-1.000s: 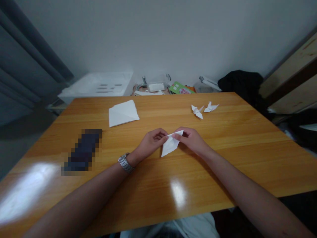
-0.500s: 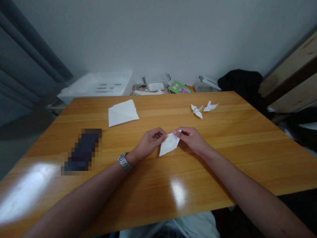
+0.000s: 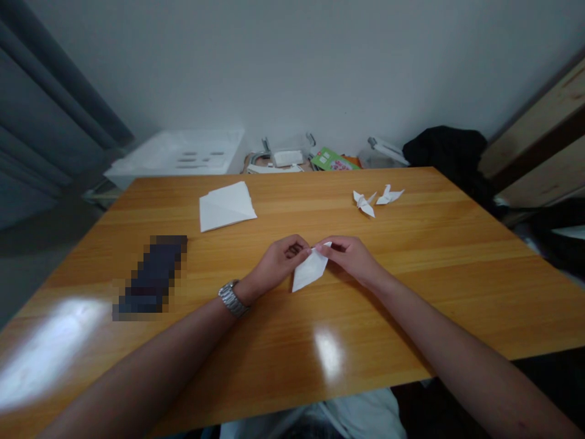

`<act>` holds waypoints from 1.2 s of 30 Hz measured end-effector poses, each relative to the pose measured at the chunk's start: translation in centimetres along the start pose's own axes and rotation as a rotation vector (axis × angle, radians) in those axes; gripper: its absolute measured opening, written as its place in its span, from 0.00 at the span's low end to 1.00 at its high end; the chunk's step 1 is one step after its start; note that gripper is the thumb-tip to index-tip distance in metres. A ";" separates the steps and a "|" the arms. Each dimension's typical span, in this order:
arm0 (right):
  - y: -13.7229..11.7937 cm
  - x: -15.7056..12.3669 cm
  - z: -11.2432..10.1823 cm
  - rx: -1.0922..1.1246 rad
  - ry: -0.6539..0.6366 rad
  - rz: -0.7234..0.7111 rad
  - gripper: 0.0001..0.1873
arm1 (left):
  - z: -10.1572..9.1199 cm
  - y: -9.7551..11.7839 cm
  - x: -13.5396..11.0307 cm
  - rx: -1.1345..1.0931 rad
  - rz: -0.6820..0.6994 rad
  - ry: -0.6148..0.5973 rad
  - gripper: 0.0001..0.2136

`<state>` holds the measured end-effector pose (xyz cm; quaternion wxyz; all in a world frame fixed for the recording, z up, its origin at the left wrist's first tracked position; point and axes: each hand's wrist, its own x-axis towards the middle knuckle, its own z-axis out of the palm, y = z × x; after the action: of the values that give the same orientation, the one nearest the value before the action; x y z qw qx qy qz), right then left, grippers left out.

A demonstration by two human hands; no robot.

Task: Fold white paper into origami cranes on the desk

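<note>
A small folded white paper (image 3: pixel 309 270) is held between both hands above the middle of the wooden table. My left hand (image 3: pixel 284 261), with a metal watch (image 3: pixel 233 297) on its wrist, pinches the paper's upper left edge between thumb and fingers. From the other side, my right hand (image 3: pixel 350 255) grips the upper right corner, its thumb lying on the paper. Fingers cover part of the top edge, so the folds there are hidden. Two white origami cranes (image 3: pixel 364 203) (image 3: pixel 390 195) rest on the table beyond my right hand.
A stack of white paper sheets (image 3: pixel 227 207) lies at the back left of the table (image 3: pixel 434 256). Nearer on the left is a dark, pixelated rectangular object (image 3: pixel 153 274). Behind the table's far edge stand a white plastic tray (image 3: pixel 183 152) and a green booklet (image 3: pixel 336 160).
The folded paper has tilted a little more steeply, its lower tip dropping slightly. My right fingers have shifted slightly left, closer to my left hand.
</note>
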<state>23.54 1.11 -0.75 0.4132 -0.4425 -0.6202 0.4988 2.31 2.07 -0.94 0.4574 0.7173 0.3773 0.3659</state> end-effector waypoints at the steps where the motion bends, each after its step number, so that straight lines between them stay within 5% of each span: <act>1: 0.1 0.0 0.0 -0.001 0.007 0.002 0.17 | 0.0 0.0 0.0 0.005 0.004 -0.002 0.13; 18: 0.1 0.0 -0.8 -0.016 -0.044 0.040 0.21 | 0.1 0.1 0.0 -0.001 -0.028 0.007 0.15; 36: 0.0 0.0 -0.3 -0.172 0.003 -0.038 0.12 | 0.0 0.0 -0.1 0.036 -0.034 0.038 0.13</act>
<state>23.86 1.19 -0.71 0.3842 -0.4652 -0.6684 0.4350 2.27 2.02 -0.98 0.4434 0.7118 0.4046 0.3646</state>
